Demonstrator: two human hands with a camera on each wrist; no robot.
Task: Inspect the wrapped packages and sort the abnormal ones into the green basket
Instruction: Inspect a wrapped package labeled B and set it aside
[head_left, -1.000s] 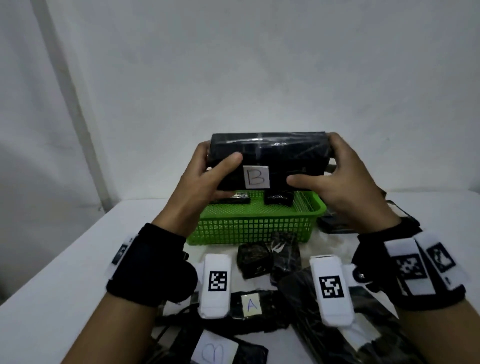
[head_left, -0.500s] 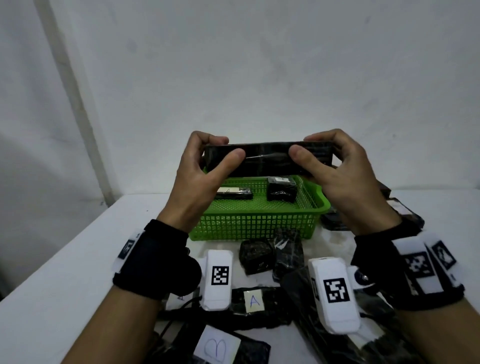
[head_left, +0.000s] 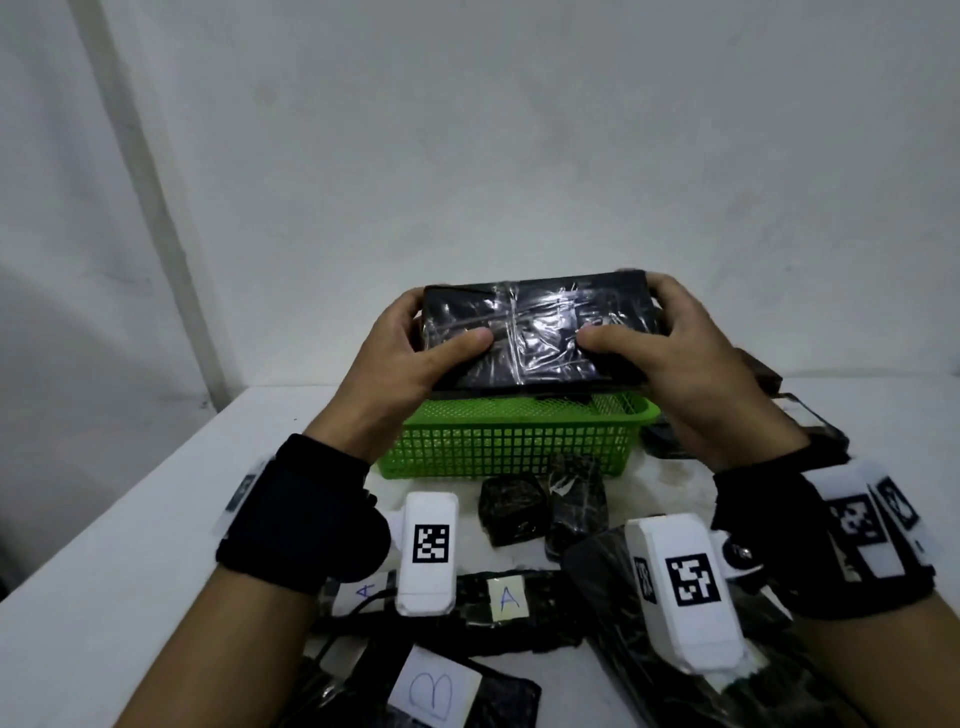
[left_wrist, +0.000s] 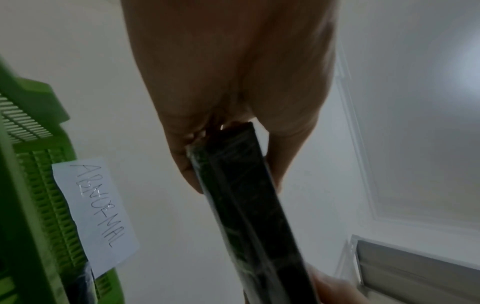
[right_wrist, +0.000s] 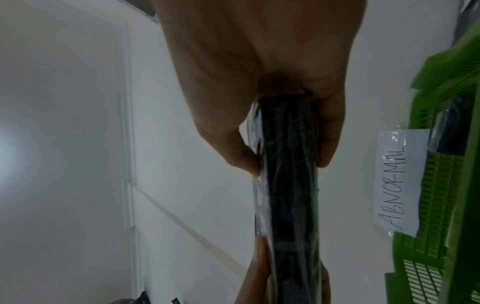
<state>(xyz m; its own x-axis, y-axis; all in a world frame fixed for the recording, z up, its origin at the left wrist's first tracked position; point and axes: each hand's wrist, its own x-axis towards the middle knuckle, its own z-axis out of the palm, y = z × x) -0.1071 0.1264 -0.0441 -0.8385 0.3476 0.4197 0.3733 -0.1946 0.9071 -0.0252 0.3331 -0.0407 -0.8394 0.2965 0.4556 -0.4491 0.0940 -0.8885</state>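
So the flat black rectangular package wrapped in shiny clear film (head_left: 535, 332) is held up in the air right above the green plastic mesh basket (head_left: 509, 447), broad face tilted toward the head camera, with no label showing on that face. The left hand (head_left: 400, 364) grips its left end, thumb lying across the front and fingers curled round behind; the right hand (head_left: 696, 364) does the same on the right end, so both are clamped on it. From the wrist cams you just get the thin edge of the package (left_wrist: 244, 205) running away from each palm. The basket has a white paper label reading "ABNORMAL" (right_wrist: 397, 183) taped to its far wall, and a dark wrapped item is partly visible inside. On the white counter (head_left: 130, 545) just in front of the basket sit two small crumpled black wrapped bundles (head_left: 540, 509). Closer in there's a long black package with a yellowish "A" tag (head_left: 509, 597), and another black one with a white "B" tag (head_left: 436, 691). More dark packages are piled to the right of the basket.
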